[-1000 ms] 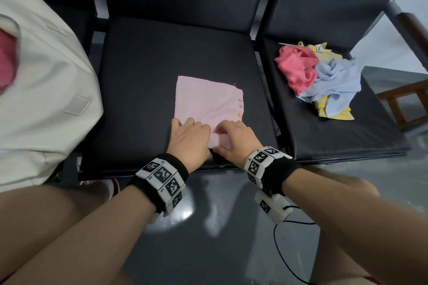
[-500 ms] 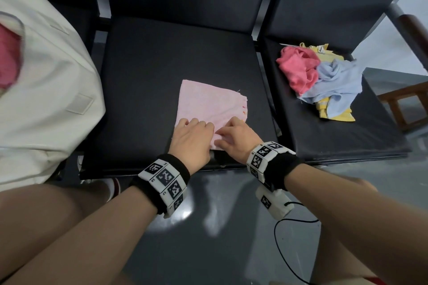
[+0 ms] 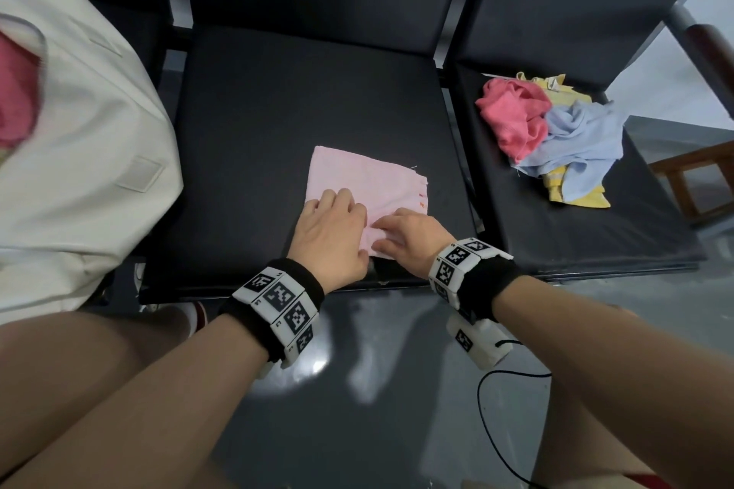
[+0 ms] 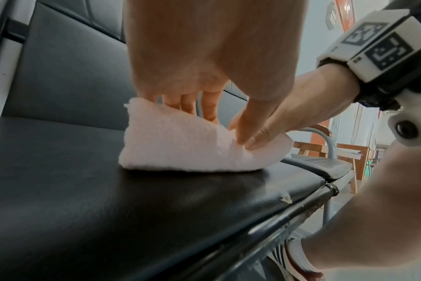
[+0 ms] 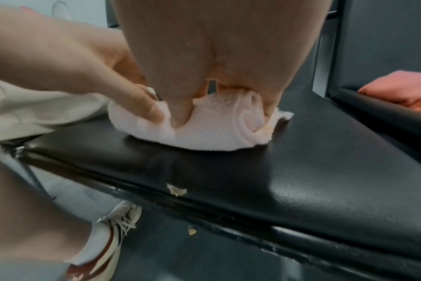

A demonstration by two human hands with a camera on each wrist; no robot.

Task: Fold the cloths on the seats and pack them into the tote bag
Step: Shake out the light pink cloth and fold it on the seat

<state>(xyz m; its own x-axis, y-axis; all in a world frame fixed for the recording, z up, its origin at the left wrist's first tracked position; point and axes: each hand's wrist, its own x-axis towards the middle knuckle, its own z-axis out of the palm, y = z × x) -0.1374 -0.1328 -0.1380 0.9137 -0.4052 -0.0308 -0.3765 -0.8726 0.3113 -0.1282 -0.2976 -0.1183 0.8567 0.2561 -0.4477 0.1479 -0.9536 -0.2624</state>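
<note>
A pale pink cloth (image 3: 365,179) lies folded on the black middle seat (image 3: 278,111). Both hands hold its near edge, which is bunched and raised off the seat. My left hand (image 3: 333,226) pinches the near left part, fingers behind the fold. My right hand (image 3: 401,234) pinches the near right part. In the left wrist view the cloth (image 4: 180,148) stands up under the left hand (image 4: 199,106). In the right wrist view the right hand (image 5: 228,91) digs its thumb into the cloth (image 5: 212,131). The cream tote bag (image 3: 79,171) sits on the left seat.
A loose pile lies on the right seat (image 3: 595,234): a red-pink cloth (image 3: 516,119), a light blue cloth (image 3: 576,139) and a yellow cloth (image 3: 576,198). Something red-pink (image 3: 16,99) shows in the tote's mouth. A wooden stool (image 3: 699,179) stands far right.
The pink cloth has turned slightly and its far edge sits a little nearer to me. Both hands have stayed on its near edge.
</note>
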